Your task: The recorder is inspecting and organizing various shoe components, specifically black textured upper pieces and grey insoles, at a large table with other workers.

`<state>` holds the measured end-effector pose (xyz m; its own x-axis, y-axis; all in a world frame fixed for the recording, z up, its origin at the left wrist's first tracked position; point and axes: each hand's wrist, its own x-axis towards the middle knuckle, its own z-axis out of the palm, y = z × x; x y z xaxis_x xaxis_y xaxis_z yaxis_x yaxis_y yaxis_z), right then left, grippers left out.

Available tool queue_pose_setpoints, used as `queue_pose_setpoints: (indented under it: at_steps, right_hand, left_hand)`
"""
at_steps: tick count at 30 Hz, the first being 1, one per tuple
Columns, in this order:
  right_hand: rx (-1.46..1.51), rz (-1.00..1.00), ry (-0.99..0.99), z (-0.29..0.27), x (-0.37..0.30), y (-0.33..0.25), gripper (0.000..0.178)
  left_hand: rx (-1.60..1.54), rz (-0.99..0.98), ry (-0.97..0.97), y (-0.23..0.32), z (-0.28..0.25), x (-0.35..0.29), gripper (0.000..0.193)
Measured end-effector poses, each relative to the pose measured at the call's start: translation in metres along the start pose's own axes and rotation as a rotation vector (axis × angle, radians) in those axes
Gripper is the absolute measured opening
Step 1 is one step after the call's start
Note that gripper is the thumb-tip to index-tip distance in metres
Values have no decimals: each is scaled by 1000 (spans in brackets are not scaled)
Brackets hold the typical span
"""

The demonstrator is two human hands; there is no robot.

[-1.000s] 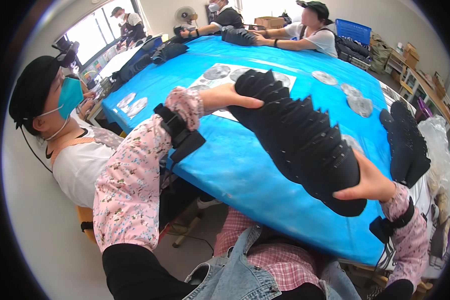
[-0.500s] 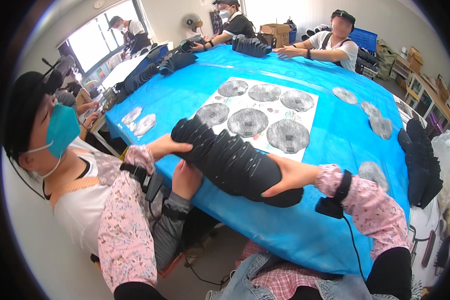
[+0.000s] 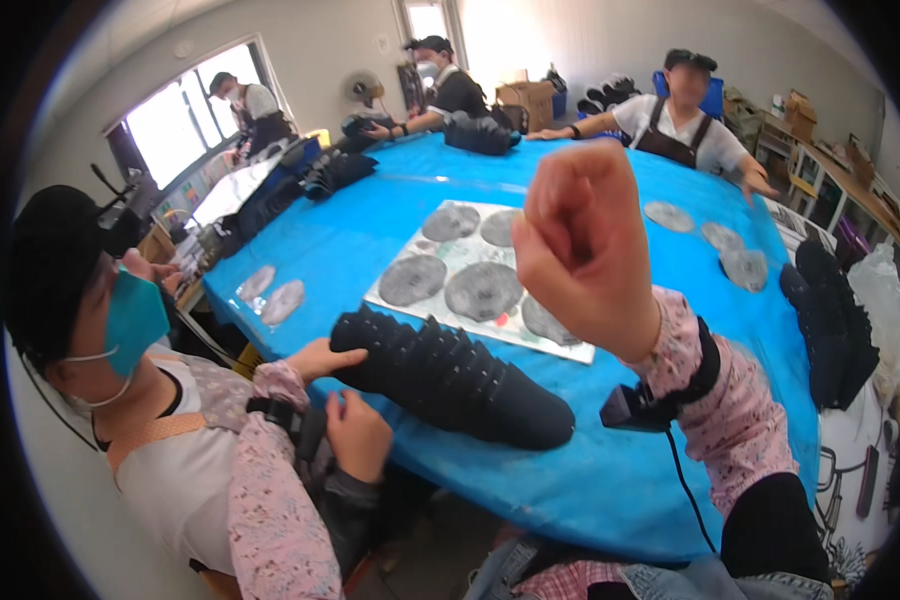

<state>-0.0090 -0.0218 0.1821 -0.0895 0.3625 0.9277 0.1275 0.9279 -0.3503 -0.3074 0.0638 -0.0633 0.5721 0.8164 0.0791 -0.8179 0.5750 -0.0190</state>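
A long stack of overlapping black cut pieces (image 3: 455, 385), dotted with small pale marks, rests near the table's front edge. My left hand (image 3: 320, 362) grips its left end, thumb over the top and fingers hidden behind. Raised above the table, my right hand (image 3: 587, 250) is curled into a loose fist, apart from the stack. Nothing shows in its hollow. Behind it, partly covered, lies a pale board (image 3: 570, 350) with several grey round patches. Close to my left hand is a neighbour's closed hand (image 3: 360, 435) in a grey sleeve.
Blue sheeting (image 3: 660, 400) covers the table. Loose grey ovals (image 3: 745, 270) lie at right and left. More black stacks (image 3: 830, 325) are at the right edge and far side. A masked person (image 3: 100, 330) sits close at left; others work across the table.
My right hand has let go of the stack's right end, risen and curled up. The stack has come down a little, still in my left hand. The far-right person's arms have spread.
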Motion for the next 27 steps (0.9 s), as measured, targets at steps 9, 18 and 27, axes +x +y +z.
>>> queue_pose_setpoints:
  at_steps: [9,18,27]
  right_hand:
    - [-226,560,-960,-29,-130,33,90]
    - [-310,-132,75,-24,-14,-33,48]
    - [-943,-123,-87,-31,-25,-107,54]
  left_hand:
    - [443,-32,-78,15,-49,-5,38]
    - [1594,-276,273,82,66,49,27]
    - [1699,-364,269,67,80,48,29]
